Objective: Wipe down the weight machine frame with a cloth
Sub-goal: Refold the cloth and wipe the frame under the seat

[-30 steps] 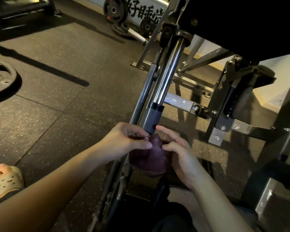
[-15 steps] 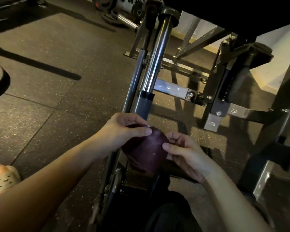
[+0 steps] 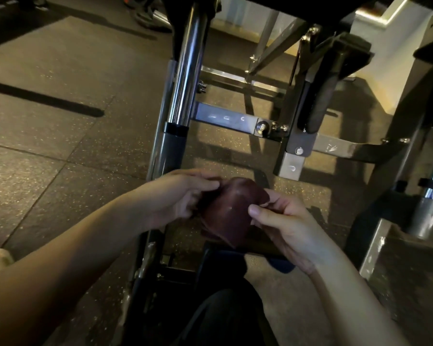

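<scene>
Both hands, left hand (image 3: 183,198) and right hand (image 3: 283,221), pinch the soft, light maroon cloth (image 3: 229,213) at its edges, near the chrome post (image 3: 185,78); bunching it should give firmer hold.

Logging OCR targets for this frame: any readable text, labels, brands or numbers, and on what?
"S": lone pale mark beside the dark round handle, on the grey steel bracket plate; too small to be sure.
Pale curved marks on the flat silver crossbar: scuffs, not letters.
Dark maroon cloth, held by both hands: no print.
</scene>
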Tool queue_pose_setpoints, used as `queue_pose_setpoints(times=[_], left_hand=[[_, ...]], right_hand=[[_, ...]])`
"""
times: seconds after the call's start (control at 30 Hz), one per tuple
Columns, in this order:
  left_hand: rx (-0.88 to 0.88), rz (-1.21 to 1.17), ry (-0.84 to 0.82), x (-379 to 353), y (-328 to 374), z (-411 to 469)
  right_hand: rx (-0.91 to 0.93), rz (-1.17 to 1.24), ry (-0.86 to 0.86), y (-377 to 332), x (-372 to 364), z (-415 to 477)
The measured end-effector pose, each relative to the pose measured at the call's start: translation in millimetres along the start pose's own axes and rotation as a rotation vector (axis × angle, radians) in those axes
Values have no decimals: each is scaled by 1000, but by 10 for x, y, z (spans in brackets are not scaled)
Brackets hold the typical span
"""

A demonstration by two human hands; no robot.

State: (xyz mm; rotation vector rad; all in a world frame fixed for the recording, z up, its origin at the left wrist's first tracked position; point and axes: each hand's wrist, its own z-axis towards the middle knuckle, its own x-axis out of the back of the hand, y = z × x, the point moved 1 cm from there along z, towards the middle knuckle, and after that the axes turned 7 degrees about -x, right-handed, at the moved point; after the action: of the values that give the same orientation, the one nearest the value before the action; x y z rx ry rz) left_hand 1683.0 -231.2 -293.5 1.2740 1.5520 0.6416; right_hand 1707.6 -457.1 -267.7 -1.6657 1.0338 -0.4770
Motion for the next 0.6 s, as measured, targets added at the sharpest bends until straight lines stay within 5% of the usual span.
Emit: queue_pose_setpoints(times=[0.1,0.3,0.47,0.6], left_hand=[[-27,-143,-72,-118,-45,-78],[-127,-207,138,-216,-4,-128],[-94,277,420,-318,40,-292],[-438,577,365,-495,116,-623]], right_hand=[[35,38,24,-11,69,-70],[63,34,68,-57,79,-163],[90,-30,203,-138,-5,-209],[111,-126,268,-163,-33,-291]])
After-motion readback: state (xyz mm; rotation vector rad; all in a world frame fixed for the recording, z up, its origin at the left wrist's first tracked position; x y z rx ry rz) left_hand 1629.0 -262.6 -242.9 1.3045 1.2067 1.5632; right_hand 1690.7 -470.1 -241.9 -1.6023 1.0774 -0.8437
